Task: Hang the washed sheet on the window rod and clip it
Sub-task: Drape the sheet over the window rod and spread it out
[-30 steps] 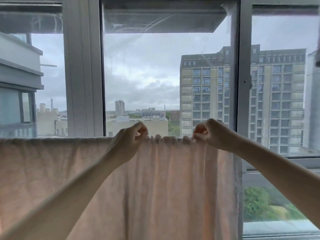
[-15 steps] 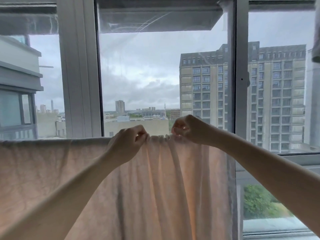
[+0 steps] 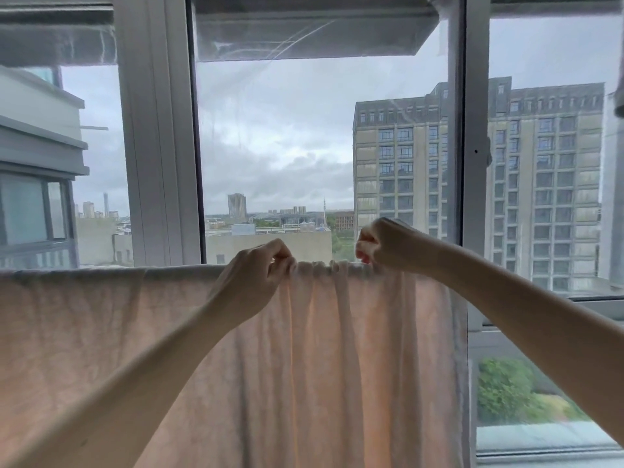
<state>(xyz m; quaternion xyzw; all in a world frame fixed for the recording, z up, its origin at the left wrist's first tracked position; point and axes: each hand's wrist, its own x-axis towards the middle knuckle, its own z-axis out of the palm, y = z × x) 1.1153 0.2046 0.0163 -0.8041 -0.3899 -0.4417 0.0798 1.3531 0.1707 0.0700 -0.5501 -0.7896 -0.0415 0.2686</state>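
Observation:
A pale pink sheet (image 3: 84,332) hangs over a horizontal rod in front of the window; the cloth covers the rod, so the rod itself is hidden. The sheet's top edge is bunched into folds (image 3: 324,266) between my hands. My left hand (image 3: 253,275) pinches that top edge with thumb and fingers. My right hand (image 3: 385,246) is curled at the edge a little to the right, its fingers gripping the gathered cloth. No clip is visible.
White window frame posts (image 3: 158,146) stand behind the sheet, with another post (image 3: 472,163) at the right. The sheet's right side edge (image 3: 461,366) hangs by that post. Buildings and trees lie beyond the glass.
My right hand slid left along the top edge toward my left hand, gathering the cloth into tighter folds. My left hand stayed put.

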